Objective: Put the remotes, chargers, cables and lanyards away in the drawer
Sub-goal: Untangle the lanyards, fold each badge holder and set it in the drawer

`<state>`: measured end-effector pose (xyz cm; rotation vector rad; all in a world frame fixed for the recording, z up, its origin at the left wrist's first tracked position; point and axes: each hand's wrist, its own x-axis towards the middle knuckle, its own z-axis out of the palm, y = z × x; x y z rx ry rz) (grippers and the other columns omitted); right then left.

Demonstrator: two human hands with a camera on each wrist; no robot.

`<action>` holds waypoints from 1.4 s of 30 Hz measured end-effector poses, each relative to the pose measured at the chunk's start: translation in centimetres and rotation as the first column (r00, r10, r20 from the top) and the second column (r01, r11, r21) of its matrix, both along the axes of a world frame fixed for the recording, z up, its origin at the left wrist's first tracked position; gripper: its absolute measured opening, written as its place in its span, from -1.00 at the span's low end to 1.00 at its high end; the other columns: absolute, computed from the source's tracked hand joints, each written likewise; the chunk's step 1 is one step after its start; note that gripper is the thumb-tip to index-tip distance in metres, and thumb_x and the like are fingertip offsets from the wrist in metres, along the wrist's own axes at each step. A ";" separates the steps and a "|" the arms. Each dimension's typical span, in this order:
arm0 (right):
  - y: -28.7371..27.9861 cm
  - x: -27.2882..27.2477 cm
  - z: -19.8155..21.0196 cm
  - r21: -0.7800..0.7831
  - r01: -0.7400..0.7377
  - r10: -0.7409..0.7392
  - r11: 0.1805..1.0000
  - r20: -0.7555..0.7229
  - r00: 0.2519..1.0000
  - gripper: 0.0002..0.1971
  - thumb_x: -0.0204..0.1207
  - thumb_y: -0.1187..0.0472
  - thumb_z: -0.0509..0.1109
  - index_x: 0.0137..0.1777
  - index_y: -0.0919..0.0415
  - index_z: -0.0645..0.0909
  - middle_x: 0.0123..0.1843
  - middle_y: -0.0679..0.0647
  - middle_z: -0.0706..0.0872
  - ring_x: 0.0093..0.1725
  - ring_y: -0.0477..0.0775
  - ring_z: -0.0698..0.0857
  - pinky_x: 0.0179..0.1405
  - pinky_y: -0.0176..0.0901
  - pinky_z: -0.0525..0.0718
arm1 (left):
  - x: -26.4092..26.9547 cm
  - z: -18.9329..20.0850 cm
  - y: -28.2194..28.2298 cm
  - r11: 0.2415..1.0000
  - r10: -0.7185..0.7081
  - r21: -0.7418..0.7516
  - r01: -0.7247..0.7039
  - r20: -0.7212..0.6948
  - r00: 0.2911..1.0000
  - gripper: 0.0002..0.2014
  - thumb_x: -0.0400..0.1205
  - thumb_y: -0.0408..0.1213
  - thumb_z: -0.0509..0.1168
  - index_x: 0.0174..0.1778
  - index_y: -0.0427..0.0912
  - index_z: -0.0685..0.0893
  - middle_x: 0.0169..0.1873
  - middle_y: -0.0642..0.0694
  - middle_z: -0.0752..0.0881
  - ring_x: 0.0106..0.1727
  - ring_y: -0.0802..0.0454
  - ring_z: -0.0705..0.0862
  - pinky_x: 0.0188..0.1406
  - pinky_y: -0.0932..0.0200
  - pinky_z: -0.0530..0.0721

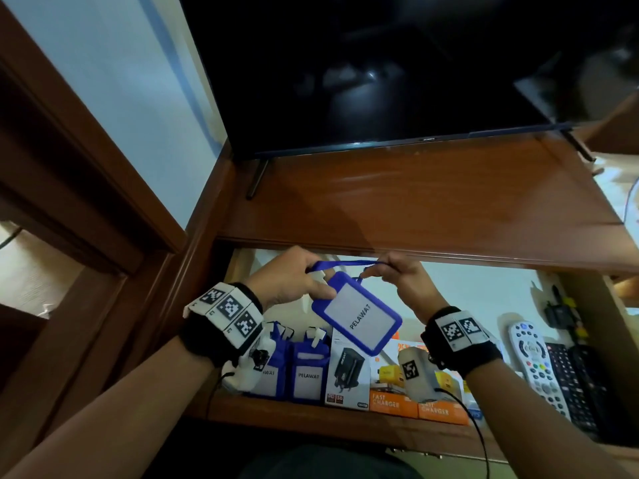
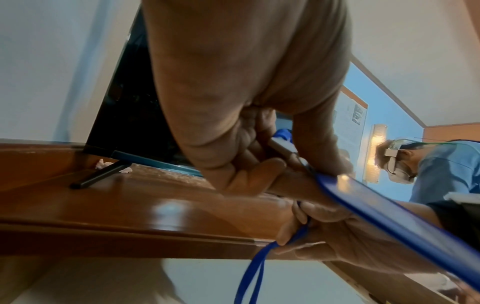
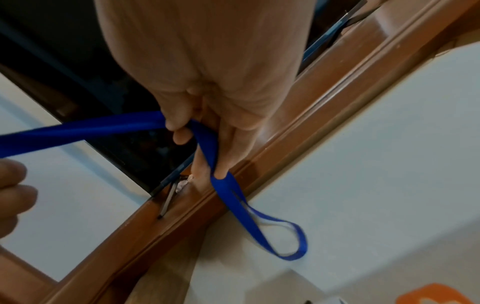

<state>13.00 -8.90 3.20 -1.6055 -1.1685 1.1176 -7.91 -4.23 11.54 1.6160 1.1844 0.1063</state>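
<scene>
Blue lanyard strap ran nine-to-three between left hand and right hand, both pinching it; badge holder hung toward five o'clock above the drawer.

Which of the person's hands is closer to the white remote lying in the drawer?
The right hand. It is up left of the white remote, holding the lanyard strap; the left hand is farther left, gripping the badge holder.
</scene>
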 end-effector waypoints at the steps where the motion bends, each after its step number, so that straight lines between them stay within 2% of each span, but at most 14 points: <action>1: -0.2 -0.2 0.6 0.014 0.005 -0.004 1.000 -0.044 0.999 -0.78 0.59 0.47 0.25 -0.29 0.34 0.58 -0.25 0.15 0.76 -0.26 -0.07 0.70 -0.23 -0.28 0.58 | -0.2 0.2 0.1 0.999 0.033 -0.005 -0.033 0.055 0.998 -0.84 0.46 -0.45 0.48 -0.26 -0.12 0.68 -0.19 -0.09 0.77 -0.09 0.02 0.73 -0.17 0.26 0.66; 3: -0.8 -0.6 1.4 0.025 0.024 -0.020 0.999 -0.134 0.991 -0.73 0.55 0.47 0.28 -0.36 0.23 0.57 -0.43 -0.02 0.71 -0.45 -0.16 0.64 -0.41 -0.27 0.52 | -0.5 0.5 0.5 0.991 0.135 -0.013 -0.134 0.172 0.976 -0.85 0.47 -0.50 0.46 -0.24 -0.18 0.66 -0.20 -0.16 0.75 -0.08 -0.05 0.71 -0.09 0.18 0.68; 5: -1.2 -1.1 1.9 0.018 0.043 -0.039 0.999 -0.201 0.979 -0.60 0.48 0.56 0.20 -0.38 0.11 0.68 -0.47 0.05 0.69 -0.50 0.00 0.62 -0.51 -0.19 0.48 | -0.7 0.8 0.7 0.971 0.233 -0.006 -0.240 0.265 0.936 -0.85 0.49 -0.53 0.42 -0.24 -0.21 0.63 -0.28 -0.17 0.69 -0.18 -0.05 0.65 -0.15 0.24 0.65; 8: -1.7 -2.2 3.1 -0.006 0.038 -0.038 0.999 -0.236 0.971 -0.56 0.48 0.62 0.10 -0.41 0.16 0.61 -0.56 0.07 0.36 -0.59 -0.03 0.27 -0.57 -0.28 0.20 | -0.6 1.0 0.9 0.918 0.376 -0.009 -0.397 0.345 0.860 -0.89 0.53 -0.51 0.38 -0.21 -0.23 0.62 -0.22 -0.25 0.66 -0.14 -0.11 0.58 -0.05 0.01 0.62; 10: -2.0 -3.0 4.0 0.008 -0.003 0.006 1.000 -0.343 0.939 -0.75 0.57 0.40 0.17 -0.32 0.28 0.56 -0.57 -0.04 0.24 -0.59 -0.10 0.14 -0.60 -0.32 0.09 | -0.5 1.2 1.0 0.879 0.451 -0.028 -0.476 0.374 0.810 -0.91 0.54 -0.49 0.37 -0.18 -0.23 0.64 -0.13 -0.32 0.66 -0.08 -0.14 0.58 0.04 -0.10 0.57; 13: -2.5 -3.4 5.3 0.047 -0.045 0.062 0.998 -0.499 0.864 -0.65 0.50 0.04 0.16 -0.28 0.33 0.55 -0.58 -0.06 0.17 -0.61 -0.13 0.07 -0.59 -0.27 -0.03 | -0.6 1.0 1.0 0.862 0.478 -0.025 -0.506 0.372 0.795 -0.89 0.55 -0.48 0.36 -0.20 -0.19 0.63 -0.12 -0.33 0.67 -0.07 -0.17 0.60 0.08 -0.16 0.58; 16: -2.6 -3.6 6.0 0.067 0.022 0.006 0.998 -0.393 0.920 -0.56 0.56 -0.09 0.23 -0.38 0.27 0.53 -0.59 -0.05 0.17 -0.62 -0.11 0.07 -0.61 -0.31 0.02 | -0.8 0.7 0.9 0.871 0.459 0.006 -0.491 0.345 0.819 -0.90 0.55 -0.45 0.38 -0.19 -0.17 0.64 -0.17 -0.29 0.69 -0.10 -0.16 0.62 0.08 -0.18 0.63; 19: -2.7 -3.5 5.7 0.104 0.083 -0.059 0.991 -0.221 0.974 -0.59 0.63 0.08 0.33 -0.47 0.15 0.51 -0.54 0.07 0.30 -0.61 -0.10 0.17 -0.64 -0.32 0.19 | -0.8 0.4 0.9 0.891 0.409 0.073 -0.449 0.302 0.861 -0.90 0.54 -0.43 0.40 -0.18 -0.15 0.64 -0.24 -0.17 0.69 -0.16 -0.07 0.62 -0.03 -0.01 0.64; 23: -2.9 -3.2 5.2 0.099 0.045 -0.036 0.994 -0.093 0.995 -0.57 0.62 0.11 0.34 -0.41 0.38 0.47 -0.46 0.21 0.35 -0.55 -0.01 0.21 -0.59 -0.25 0.25 | -0.9 0.2 0.6 0.898 0.381 0.091 -0.430 0.327 0.865 -0.75 0.55 -0.47 0.39 0.10 -0.14 0.65 -0.13 -0.01 0.69 -0.09 0.08 0.68 -0.17 0.28 0.68; 26: -3.2 -3.0 5.1 0.125 0.050 -0.044 0.991 -0.050 0.998 -0.53 0.61 0.12 0.36 -0.52 0.24 0.37 -0.55 0.06 0.28 -0.57 -0.04 0.17 -0.56 -0.23 0.19 | -1.2 0.3 0.6 0.913 0.340 0.102 -0.394 0.344 0.875 -0.70 0.54 -0.52 0.38 0.09 -0.06 0.63 -0.10 0.08 0.66 -0.11 0.21 0.66 -0.32 0.46 0.66; 29: -3.2 -3.0 5.2 0.134 0.054 -0.048 0.990 -0.042 0.998 -0.55 0.59 0.14 0.39 -0.53 0.19 0.41 -0.57 -0.03 0.18 -0.56 -0.05 0.12 -0.52 -0.18 0.12 | -1.5 0.3 0.7 0.933 0.311 0.099 -0.347 0.266 0.912 -0.81 0.55 -0.44 0.40 -0.15 -0.02 0.65 -0.16 -0.10 0.72 -0.20 0.10 0.66 -0.26 0.33 0.63; 32: -3.3 -3.1 5.3 0.108 0.070 -0.061 0.992 -0.089 0.994 -0.55 0.57 0.14 0.40 -0.55 0.20 0.43 -0.58 -0.04 0.17 -0.56 -0.04 0.10 -0.51 -0.16 0.11 | -1.7 0.1 0.8 0.942 0.308 0.066 -0.328 0.210 0.928 -0.91 0.55 -0.36 0.42 -0.14 -0.07 0.68 -0.03 -0.29 0.75 -0.09 -0.06 0.67 -0.11 0.14 0.63; 36: -3.1 -3.3 5.0 0.076 0.072 -0.063 0.995 -0.107 0.992 -0.45 0.57 0.13 0.41 -0.67 0.08 0.36 -0.57 0.02 0.16 -0.56 -0.03 0.10 -0.53 -0.18 0.11 | -2.0 0.3 0.9 0.963 0.260 0.023 -0.268 0.169 0.951 -0.85 0.50 -0.32 0.48 -0.04 -0.10 0.73 -0.04 -0.18 0.79 0.07 -0.14 0.73 0.12 -0.02 0.70; 42: -2.4 -4.4 3.7 -0.002 0.037 -0.037 0.999 -0.116 0.993 -0.47 0.59 -0.02 0.32 -0.57 0.13 0.28 -0.61 0.01 0.22 -0.60 -0.05 0.13 -0.58 -0.22 0.15 | -2.3 0.2 1.4 0.935 0.350 0.013 -0.355 0.138 0.926 -0.91 0.50 -0.35 0.47 -0.14 -0.14 0.71 -0.21 -0.09 0.78 -0.25 0.11 0.70 -0.38 0.34 0.53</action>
